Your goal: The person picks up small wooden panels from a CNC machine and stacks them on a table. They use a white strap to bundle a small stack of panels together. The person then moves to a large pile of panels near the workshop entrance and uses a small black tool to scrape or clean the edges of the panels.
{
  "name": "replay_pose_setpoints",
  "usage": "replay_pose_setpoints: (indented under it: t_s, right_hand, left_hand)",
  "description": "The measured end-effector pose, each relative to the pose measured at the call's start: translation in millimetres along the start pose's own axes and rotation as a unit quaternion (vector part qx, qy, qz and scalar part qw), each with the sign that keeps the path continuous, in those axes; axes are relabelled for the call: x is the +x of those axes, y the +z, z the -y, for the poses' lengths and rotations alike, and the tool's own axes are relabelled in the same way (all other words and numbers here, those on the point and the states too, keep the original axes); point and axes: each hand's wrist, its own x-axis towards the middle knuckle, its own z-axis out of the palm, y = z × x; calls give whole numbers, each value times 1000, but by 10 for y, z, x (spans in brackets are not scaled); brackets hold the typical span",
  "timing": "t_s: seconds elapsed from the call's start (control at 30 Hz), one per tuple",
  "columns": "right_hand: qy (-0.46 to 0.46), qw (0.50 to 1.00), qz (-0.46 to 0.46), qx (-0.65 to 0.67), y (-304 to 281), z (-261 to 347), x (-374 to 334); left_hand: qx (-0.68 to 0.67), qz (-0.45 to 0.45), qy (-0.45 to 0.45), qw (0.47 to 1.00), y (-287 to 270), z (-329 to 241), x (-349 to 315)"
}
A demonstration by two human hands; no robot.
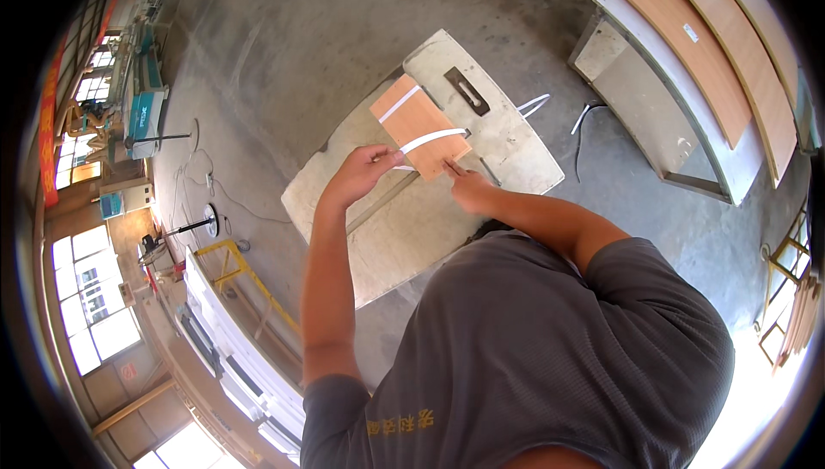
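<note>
Currently, 1 person stands over a pale, scuffed work board (430, 237) lying on the concrete floor (284, 48), both bare hands at a small orange-brown wood panel (419, 125) that rests near the board's centre.

Left hand (365, 170): at 9 o'clock of the panel's near corner, fingers curled shut, pinching the near end of a thin white edge strip (434, 137). The strip runs from that pinch toward 2 o'clock, across the panel's near part. A 2nd white strip (400, 104) lies across the panel's far corner, untouched.

Right hand (468, 185): at 5 o'clock of the panel, fingertips pressed against its near edge, fingers bent and close together. Cannot tell whether it pinches anything or only steadies the edge.

Surroundings: a dark flat hand tool (467, 91) lies on the board at 1 o'clock of the panel, apart from it. Loose white strip offcuts (534, 105) hang off the board's edge at 2 o'clock. Long wood panels (696, 48) are stacked at 2 o'clock, well apart. Machinery and windows sit at 9 o'clock.

Risks, as judged:
- Strip is held at 1 end only; the free end could swing off line and lie skewed to the panel.
- Panel looks unclamped; an uneven pull from the left hand could slide or turn it under the right fingertips.
- Thin strip may kink or crease at the pinch if pulled sharply.
</note>
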Motion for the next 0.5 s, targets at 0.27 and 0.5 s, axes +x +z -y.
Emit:
replay_pose_setpoints:
  t_s: [0.27,0.5]
  right_hand:
    - [13,999,22,39,49,46,32]
    - [-23,999,-2,-24,-66,79,-57]
  left_hand:
    - [16,-54,-37,998,626,1016,733]
    - [152,-258,-70,952,1371,1223,1022]
